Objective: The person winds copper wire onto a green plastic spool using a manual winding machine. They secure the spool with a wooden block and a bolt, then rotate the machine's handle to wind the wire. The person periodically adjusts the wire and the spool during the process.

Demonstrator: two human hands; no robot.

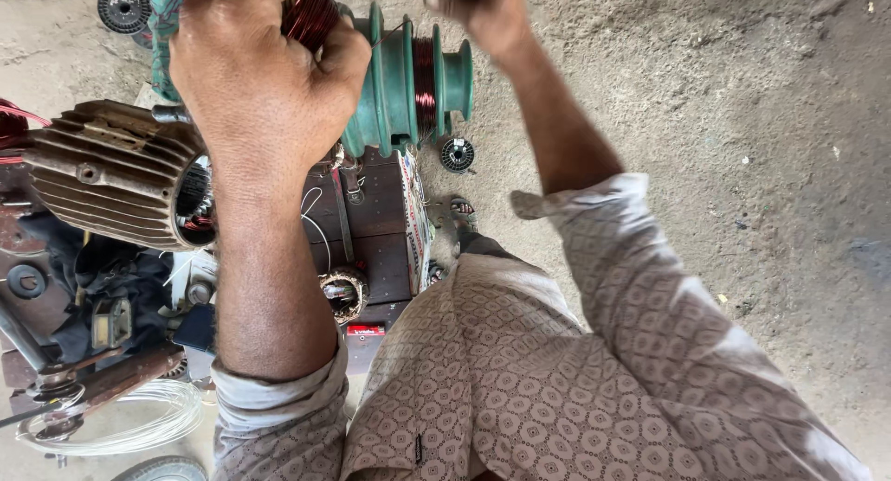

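Note:
My left hand (260, 73) is closed around a bundle of dark red copper winding wire (311, 12) at the top of the view, right beside a green stepped coil former (399, 82) that carries more red wire in its grooves. My right hand (487, 12) is raised at the top centre, blurred, its fingers closed on a small grey handle-like part that I cannot make out clearly. Both forearms come out of rolled patterned sleeves.
A ribbed metal motor housing (116, 175) lies at the left with windings showing in its open end. Below it are a dark wooden bench (376, 221), a small stator (343, 291), a loop of pale wire (139, 425) and two black spools (457, 154). Concrete floor (724, 166) lies right.

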